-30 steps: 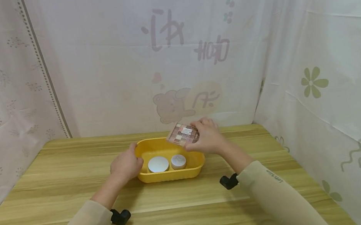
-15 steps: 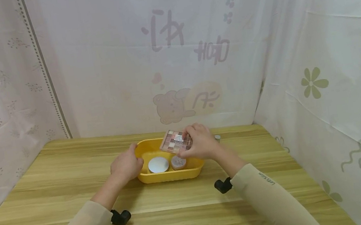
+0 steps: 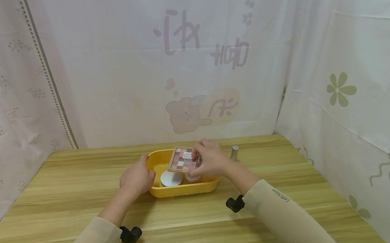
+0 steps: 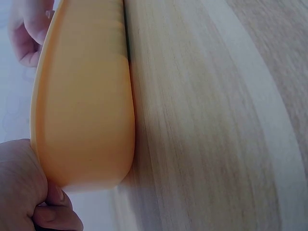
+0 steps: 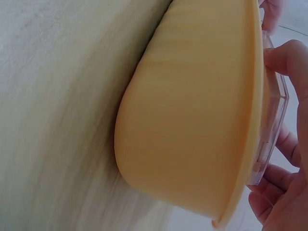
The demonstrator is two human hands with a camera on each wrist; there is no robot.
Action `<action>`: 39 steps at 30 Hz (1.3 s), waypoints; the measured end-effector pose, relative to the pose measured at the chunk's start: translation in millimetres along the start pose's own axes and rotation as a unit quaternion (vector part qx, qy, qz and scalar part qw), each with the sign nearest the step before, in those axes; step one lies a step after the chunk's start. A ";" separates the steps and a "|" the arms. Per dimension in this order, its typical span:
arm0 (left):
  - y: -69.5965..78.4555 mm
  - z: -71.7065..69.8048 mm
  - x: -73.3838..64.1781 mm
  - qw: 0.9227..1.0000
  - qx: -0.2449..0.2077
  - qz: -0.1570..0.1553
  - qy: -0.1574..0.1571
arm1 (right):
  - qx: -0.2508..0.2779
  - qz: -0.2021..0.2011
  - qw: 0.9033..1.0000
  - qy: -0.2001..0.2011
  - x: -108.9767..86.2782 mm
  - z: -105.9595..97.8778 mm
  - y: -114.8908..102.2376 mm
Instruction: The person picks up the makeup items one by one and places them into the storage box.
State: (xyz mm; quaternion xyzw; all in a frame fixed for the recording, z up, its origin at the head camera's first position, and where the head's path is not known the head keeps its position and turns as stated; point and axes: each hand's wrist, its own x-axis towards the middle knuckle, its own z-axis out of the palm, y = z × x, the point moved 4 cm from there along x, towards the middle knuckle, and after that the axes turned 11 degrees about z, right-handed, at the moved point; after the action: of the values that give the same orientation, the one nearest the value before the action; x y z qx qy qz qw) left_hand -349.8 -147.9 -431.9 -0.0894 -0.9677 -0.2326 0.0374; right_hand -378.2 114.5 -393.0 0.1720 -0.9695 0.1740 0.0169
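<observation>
Head view shows the left hand (image 3: pixel 136 179) curled round the left end of a yellow plastic basket (image 3: pixel 182 189), thumb side over the rim. The right hand (image 3: pixel 211 162) pinches an eyeshadow palette (image 3: pixel 182 160) by its right edge and holds it tilted over the basket's far half, its lower edge just above the things inside. Below the palette, between the two hands, a round white-lidded jar (image 3: pixel 171 178) sits in the basket, and a smaller jar (image 3: pixel 191 178) beside it is mostly hidden by the palette and the right fingers. Just past the right hand, outside the basket, a small silver-capped tube (image 3: pixel 234 153) stands upright on the wooden counter (image 3: pixel 60 204). Left wrist view has the basket's outer wall (image 4: pixel 82 106) filling the frame, with the left fingers (image 4: pixel 29 192) wrapped round its near end. Right wrist view shows the right fingers (image 5: pixel 288 62) gripping the clear edge of the palette (image 5: pixel 272 125), which lies against the basket's rim (image 5: pixel 240 192).
</observation>
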 end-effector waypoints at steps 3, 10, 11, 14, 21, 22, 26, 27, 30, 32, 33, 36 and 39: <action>0.2 -0.2 0.0 1.000 0.000 -0.001 0.001 | -0.001 0.003 1.000 -0.012 0.9 4.4 -2.0; 1.7 -1.4 -0.9 1.000 -0.004 -0.004 0.000 | -0.008 -0.009 0.999 -0.032 3.5 13.7 -6.2; 1.8 -1.4 -1.0 1.000 -0.004 -0.004 0.000 | -0.007 -0.010 0.999 -0.033 4.2 15.0 -6.1; 1.5 -1.3 -0.6 1.000 -0.005 -0.002 0.002 | -0.008 -0.009 0.999 -0.039 6.2 18.2 -5.3; -0.2 -1.1 0.2 1.000 -0.004 -0.002 0.003 | -0.017 -0.012 0.998 -0.055 7.1 22.1 -6.6; -0.3 -1.0 0.2 1.000 -0.004 -0.003 0.002 | -0.019 -0.013 0.998 -0.058 6.9 22.3 -7.0; 0.5 -1.2 -0.7 1.000 -0.007 -0.006 0.001 | -0.028 -0.018 0.997 -0.065 7.5 23.4 -7.1; 0.6 -1.4 -0.9 1.000 -0.006 -0.006 0.001 | -0.028 -0.019 0.997 -0.068 7.9 23.9 -6.8; 1.3 -1.4 -1.4 1.000 -0.006 -0.006 0.001 | -0.026 -0.022 0.997 -0.076 8.9 24.7 -6.0; 1.3 -1.5 -1.4 1.000 -0.005 -0.005 0.003 | -0.021 -0.025 0.996 -0.084 9.2 24.8 -5.8; 1.3 -1.5 -1.4 1.000 -0.004 -0.005 0.003 | -0.018 -0.027 0.996 -0.087 9.1 24.4 -6.0; 1.0 -1.5 -1.1 1.000 -0.003 -0.006 0.005 | -0.012 -0.032 0.994 -0.101 8.8 23.4 -6.1; 0.6 -1.1 -0.6 1.000 -0.003 -0.004 0.006 | -0.012 -0.038 0.992 -0.117 8.5 22.8 -6.2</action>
State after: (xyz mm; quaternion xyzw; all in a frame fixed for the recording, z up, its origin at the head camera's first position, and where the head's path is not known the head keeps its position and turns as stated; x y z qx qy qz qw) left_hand -349.0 -148.1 -430.7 -0.0839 -0.9671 -0.2366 0.0420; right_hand -383.5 98.4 -411.5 0.2275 -0.9596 0.1406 -0.0876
